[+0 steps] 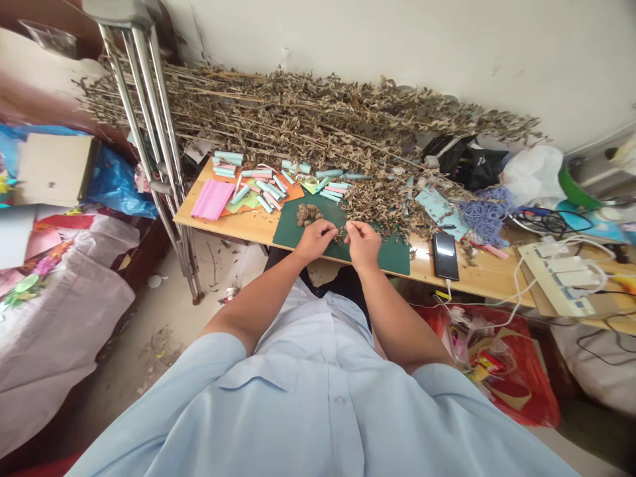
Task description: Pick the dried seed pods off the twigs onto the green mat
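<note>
Over the dark green mat (pixel 293 232) my left hand (pixel 317 240) is closed, its fingers curled in toward the thumb. Facing it, my right hand (pixel 363 245) pinches with thumb and forefinger. A few bits of dried leaf show in the gap between the two hands, but what either pinch holds is too small to make out. Just beyond my left hand sit several brown crumpled leaf balls (pixel 309 213). Past my right hand spreads a loose heap of dried leaves (pixel 380 202), partly on the mat.
Paper rolls (pixel 268 192) in blue and pink lie left of the mat, beside a pink paper stack (pixel 212 199). Long dried stalks (pixel 298 109) line the wall. To the right are a phone (pixel 445 256), purple yarn (pixel 487 215) and a power strip (pixel 556 278). Crutches (pixel 156 132) stand left.
</note>
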Demonstrator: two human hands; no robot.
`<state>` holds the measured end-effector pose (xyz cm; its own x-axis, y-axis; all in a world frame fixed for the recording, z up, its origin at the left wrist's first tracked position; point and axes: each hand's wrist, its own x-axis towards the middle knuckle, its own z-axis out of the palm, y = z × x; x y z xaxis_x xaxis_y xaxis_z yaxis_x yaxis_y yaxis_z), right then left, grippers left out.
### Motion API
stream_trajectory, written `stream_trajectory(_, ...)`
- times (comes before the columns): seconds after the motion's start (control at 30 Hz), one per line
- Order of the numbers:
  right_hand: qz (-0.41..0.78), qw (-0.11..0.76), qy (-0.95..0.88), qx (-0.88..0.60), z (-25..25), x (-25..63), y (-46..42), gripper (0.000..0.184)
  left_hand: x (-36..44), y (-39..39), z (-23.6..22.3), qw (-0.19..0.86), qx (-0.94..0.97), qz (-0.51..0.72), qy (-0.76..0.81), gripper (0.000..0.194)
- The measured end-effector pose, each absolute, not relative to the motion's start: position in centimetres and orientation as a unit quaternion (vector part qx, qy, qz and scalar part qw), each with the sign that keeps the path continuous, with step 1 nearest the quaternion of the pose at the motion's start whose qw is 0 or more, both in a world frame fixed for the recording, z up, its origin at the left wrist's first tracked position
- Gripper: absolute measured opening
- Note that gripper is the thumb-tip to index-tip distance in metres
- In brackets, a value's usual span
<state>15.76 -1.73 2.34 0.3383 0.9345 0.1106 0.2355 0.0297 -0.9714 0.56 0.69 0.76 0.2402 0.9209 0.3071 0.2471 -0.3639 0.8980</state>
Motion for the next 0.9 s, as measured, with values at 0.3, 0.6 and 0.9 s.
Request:
stream_trajectory(0.3,0.319,0.546,-0.476,-0.611,2.3,15.7,-1.8,0.033,0.5,0.8,0.5,0.364,0.708,0.450,0.405,0.018)
stream_trajectory(0.6,0.318,0.579,-0.427,-0.618,2.3,16.8,-1.1,0.037,0.6,0.8,0.6,0.354,0.699,0.456,0.422,0.018)
stream_trajectory(0.9,0.358,0.477,-0.562,-0.574,3.5,18.3,-5.6,0.026,0.8,0.8,0.1,0.338,0.696,0.470,0.423,0.016)
